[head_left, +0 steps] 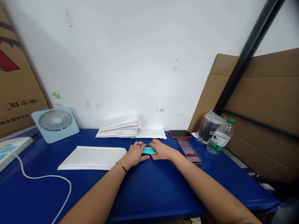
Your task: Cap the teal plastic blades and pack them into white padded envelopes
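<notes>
A small turquoise stack of thin layers (149,150) lies on the blue table between my two hands; its exact kind is hard to make out. My left hand (136,153) grips its left end, fingers over the far side and thumb at the near side. The other end is held by my right hand (161,150), with its fingers and thumb around it. Just left of my left hand lies a white padded envelope (93,158), flat on the table. The palms and fingers cover both ends of the stack.
Several white envelopes (119,127) are piled by the wall. At right are an orange-edged phone (180,134), a lit phone (189,151), a bagged dark item (207,127) and a water bottle (219,140). A blue fan (56,123), power strip (14,149) and white cable (44,177) occupy the left.
</notes>
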Demonstrator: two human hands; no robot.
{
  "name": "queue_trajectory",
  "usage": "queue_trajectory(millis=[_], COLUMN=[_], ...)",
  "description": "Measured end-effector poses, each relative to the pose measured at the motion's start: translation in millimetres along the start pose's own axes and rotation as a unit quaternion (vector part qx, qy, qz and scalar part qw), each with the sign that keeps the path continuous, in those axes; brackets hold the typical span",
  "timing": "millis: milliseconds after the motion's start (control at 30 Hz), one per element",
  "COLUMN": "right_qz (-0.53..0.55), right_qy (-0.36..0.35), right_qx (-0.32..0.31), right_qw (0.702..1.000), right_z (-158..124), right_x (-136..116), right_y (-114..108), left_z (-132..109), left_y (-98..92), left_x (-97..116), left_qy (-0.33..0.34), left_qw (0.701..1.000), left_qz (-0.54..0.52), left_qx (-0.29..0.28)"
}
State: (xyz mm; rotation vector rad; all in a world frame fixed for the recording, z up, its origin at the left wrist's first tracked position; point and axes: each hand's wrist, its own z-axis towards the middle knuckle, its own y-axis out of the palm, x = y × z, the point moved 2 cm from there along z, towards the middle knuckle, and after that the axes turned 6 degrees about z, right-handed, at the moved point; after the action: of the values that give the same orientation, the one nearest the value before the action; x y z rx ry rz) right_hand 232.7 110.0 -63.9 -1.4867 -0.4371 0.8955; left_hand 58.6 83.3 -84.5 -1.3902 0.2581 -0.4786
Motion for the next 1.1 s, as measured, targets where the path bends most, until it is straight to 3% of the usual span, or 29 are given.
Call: queue_trajectory(millis=[133,300,400,500,600,667,733,833,967,1100], right_qz=[-0.069,-0.130,-0.175,-0.229,-0.245,-0.207,-0.139,-0.065,-0.056,0.048], right_qy=[0.004,0.059,0.068,0.062,0.070,0.053,0.059,0.048,0.077,0.133], right_qx=[-0.019,-0.103,-0.118,-0.111,-0.086,-0.007,0.091,0.111,0.072,0.047], right_qw=[0.997,0.984,0.975,0.965,0.963,0.977,0.984,0.990,0.993,0.989], right_z=[-3.4,-1.6,0.9,2.8,-0.4,-4.7,-9.0,-10.0,-10.7,-27.6], right_x=[-14.4,-25.8,-40.9,-62.5,-82.9,-94.7,-102.2,-106.8,-98.9,-74.3], right_y=[0.2,-1.4,-10.9,-43.3,-96.9,-129.5,-144.2,-123.1,-82.1,-84.6], left_z=[-2.1,-1.4,0.5,5.3,10.2,11.3,10.3,6.9,2.0,-8.2], left_y=[-5.4,-7.6,-11.1,-20.2,-30.2,-32.9,-31.5,-23.0,-11.3,-19.0], left_x=[12.7,29.3,36.9,42.3,49.7,56.5,64.0,73.4,76.4,70.3], left_qy=[0.020,-0.021,-0.056,-0.099,-0.124,-0.135,-0.139,-0.132,-0.098,-0.061], left_qw=[0.999,0.999,0.998,0.993,0.965,0.934,0.907,0.901,0.943,0.985], left_qz=[0.024,0.035,0.015,-0.070,-0.214,-0.306,-0.367,-0.380,-0.297,-0.104], left_qx=[0.010,-0.003,-0.016,0.016,0.089,0.126,0.152,0.161,0.117,0.120])
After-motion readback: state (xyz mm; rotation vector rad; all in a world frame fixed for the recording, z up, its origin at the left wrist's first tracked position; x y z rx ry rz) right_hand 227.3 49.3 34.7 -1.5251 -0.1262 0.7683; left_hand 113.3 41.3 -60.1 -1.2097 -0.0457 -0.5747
